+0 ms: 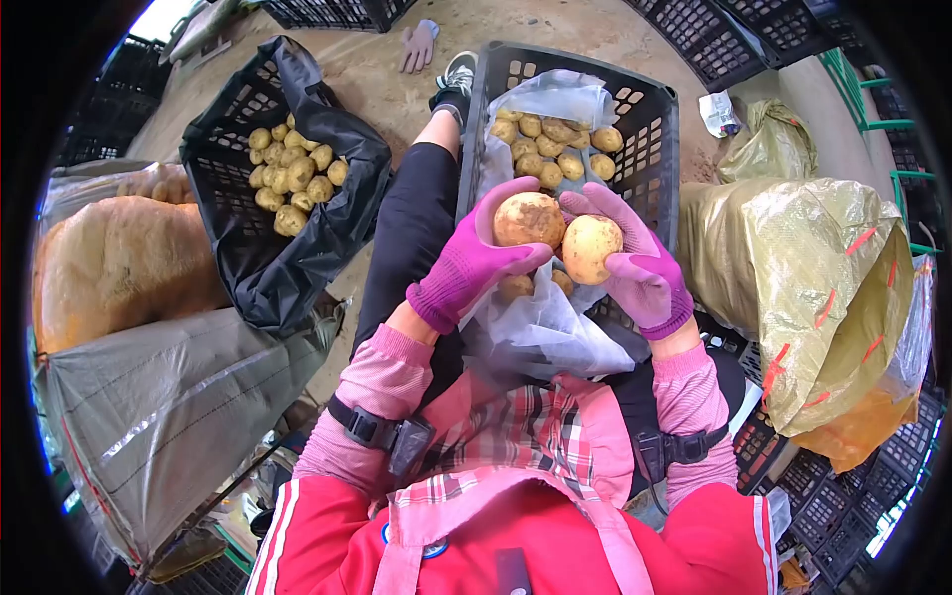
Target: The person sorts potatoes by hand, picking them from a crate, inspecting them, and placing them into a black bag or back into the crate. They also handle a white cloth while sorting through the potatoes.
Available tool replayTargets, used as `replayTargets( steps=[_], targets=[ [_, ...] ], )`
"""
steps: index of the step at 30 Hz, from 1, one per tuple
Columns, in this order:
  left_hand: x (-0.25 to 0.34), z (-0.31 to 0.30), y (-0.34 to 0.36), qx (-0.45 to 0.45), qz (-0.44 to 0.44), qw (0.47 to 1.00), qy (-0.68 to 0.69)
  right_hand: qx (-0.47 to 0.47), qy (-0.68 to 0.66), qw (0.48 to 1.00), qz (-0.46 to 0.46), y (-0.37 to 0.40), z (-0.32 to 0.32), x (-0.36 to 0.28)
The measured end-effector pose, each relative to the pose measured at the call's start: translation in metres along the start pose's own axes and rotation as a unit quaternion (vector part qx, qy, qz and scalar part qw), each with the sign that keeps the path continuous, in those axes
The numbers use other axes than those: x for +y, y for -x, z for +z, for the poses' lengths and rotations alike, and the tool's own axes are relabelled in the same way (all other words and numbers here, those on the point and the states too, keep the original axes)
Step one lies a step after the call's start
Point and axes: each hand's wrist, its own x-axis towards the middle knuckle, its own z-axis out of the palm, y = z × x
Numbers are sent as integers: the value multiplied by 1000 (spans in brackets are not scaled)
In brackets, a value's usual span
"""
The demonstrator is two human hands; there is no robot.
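Observation:
My left hand, in a pink and purple glove, is closed around a large potato with brown soil marks. In my right hand, gloved the same way, is a paler, rounder potato. The two potatoes are side by side, close together, over a black plastic crate between my legs. Several more potatoes lie inside that crate on a clear plastic liner, which spills over the near side. My hands and the held potatoes hide part of the crate's contents.
To the left, a crate lined with black plastic holds several potatoes. Filled sacks stand beyond it. On the right are yellowish woven sacks. A loose glove lies on the ground, with stacked black crates at the back.

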Motion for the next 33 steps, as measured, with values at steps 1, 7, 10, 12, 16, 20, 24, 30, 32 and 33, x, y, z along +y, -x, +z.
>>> replayTargets(
  steps=[1,7,10,12,16,20,24,30,32,33],
  targets=[
    [0,1,0,0,-9,1000,15,2,12,1000,-1,0,0,1],
    [-2,-2,-2,30,-47,985,162,4,104,994,-27,-4,5,-2],
    [-9,-8,-6,4,-51,973,224,37,167,984,-50,-9,5,2],
    [-6,-4,-7,-18,-64,953,296,48,218,972,-69,-10,6,6],
    [3,3,3,-99,-108,872,467,97,322,937,-91,-10,15,17],
    [-15,0,17,-135,-155,878,433,83,599,764,-226,-6,32,33],
    [-17,20,36,-64,-140,917,369,86,614,725,-300,18,55,35],
    [-36,58,72,-101,-46,956,271,211,527,709,-418,83,79,-4],
    [-22,66,76,-181,-160,897,369,254,562,641,-457,137,76,-57],
    [-16,73,76,-195,-189,869,413,282,603,579,-471,175,74,-101]
  ],
)
